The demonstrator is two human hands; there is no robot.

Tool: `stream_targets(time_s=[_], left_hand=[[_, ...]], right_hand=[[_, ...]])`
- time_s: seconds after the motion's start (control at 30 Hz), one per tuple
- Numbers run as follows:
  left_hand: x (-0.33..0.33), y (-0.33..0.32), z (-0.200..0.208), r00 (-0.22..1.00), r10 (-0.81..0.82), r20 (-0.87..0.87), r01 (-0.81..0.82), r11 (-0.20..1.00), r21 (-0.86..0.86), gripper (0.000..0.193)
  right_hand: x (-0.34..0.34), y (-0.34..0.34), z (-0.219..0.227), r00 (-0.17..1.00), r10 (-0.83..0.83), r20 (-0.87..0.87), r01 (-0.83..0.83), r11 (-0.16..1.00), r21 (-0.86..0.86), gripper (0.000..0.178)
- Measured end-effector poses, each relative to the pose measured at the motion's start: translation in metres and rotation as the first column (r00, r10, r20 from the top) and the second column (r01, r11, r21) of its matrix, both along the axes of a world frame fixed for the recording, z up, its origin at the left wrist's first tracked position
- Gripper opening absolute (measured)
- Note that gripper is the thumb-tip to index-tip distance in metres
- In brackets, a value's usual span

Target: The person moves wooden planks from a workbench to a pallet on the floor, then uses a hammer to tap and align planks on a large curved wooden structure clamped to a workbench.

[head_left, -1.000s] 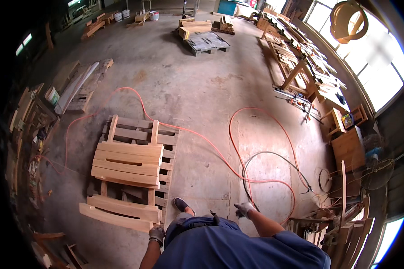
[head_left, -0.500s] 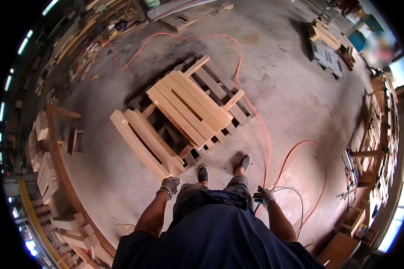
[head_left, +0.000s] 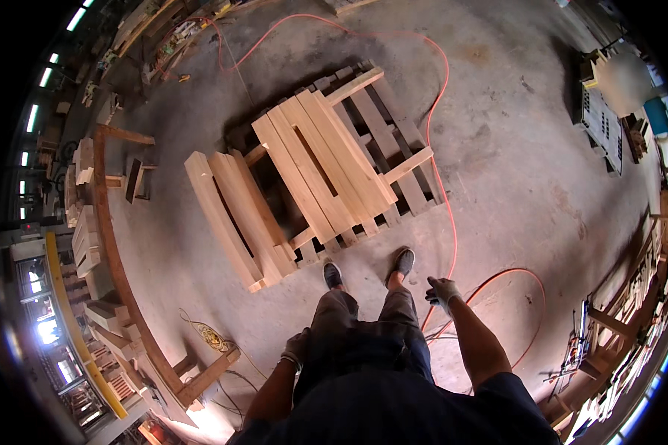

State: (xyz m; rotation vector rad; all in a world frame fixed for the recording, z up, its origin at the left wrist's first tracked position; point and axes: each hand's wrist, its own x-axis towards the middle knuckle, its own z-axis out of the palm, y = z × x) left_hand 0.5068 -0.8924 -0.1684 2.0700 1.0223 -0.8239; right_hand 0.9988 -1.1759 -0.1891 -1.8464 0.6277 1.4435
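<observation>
My right hand (head_left: pixel 442 291), in a pale glove, is held out over the floor to the right of my legs. Its fingers are spread and it holds nothing. Beside my left thigh hangs my left hand (head_left: pixel 295 345), gloved too, with its fingers mostly hidden. Ahead of my feet, a slatted wooden panel (head_left: pixel 323 167) with a long slot lies across two light timber beams. Left of it are a long, slightly curved timber (head_left: pixel 223 219) and a thicker timber piece (head_left: pixel 252 211), with a narrow gap between them. A dark slatted pallet (head_left: pixel 386 137) lies underneath.
An orange hose (head_left: pixel 447 215) runs along the pallet's right side and loops on the concrete near my right hand. A brown timber rail (head_left: pixel 107 245) and a coiled yellow cord (head_left: pixel 211 337) lie left. Clamps (head_left: pixel 571 348) and stacked wood strips stand right.
My left hand has left the near end of the curved timber and dropped back beside my thigh. My right hand has reached slightly forward. The view has shifted and turned.
</observation>
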Motion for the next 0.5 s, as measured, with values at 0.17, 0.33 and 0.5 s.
stream_targets(time_s=[0.17, 0.33, 0.5], left_hand=[[0.122, -0.033, 0.024, 0.896, 0.367, -0.249, -0.426, 0.870, -0.248, 0.077], [0.194, -0.037, 0.003, 0.901, 0.131, -0.414, -0.210, 0.966, -0.151, 0.100], [0.228, -0.037, -0.025, 0.867, 0.045, -0.496, -0.109, 0.989, -0.101, 0.111]], right_hand=[[0.038, 0.039, -0.057, 0.998, 0.063, 0.029, -0.064, 0.996, 0.059, 0.043], [0.054, 0.081, -0.141, 0.990, 0.116, 0.079, -0.120, 0.992, 0.049, 0.039], [0.073, 0.147, -0.194, 0.994, -0.007, 0.108, -0.013, 0.983, 0.182, 0.040]])
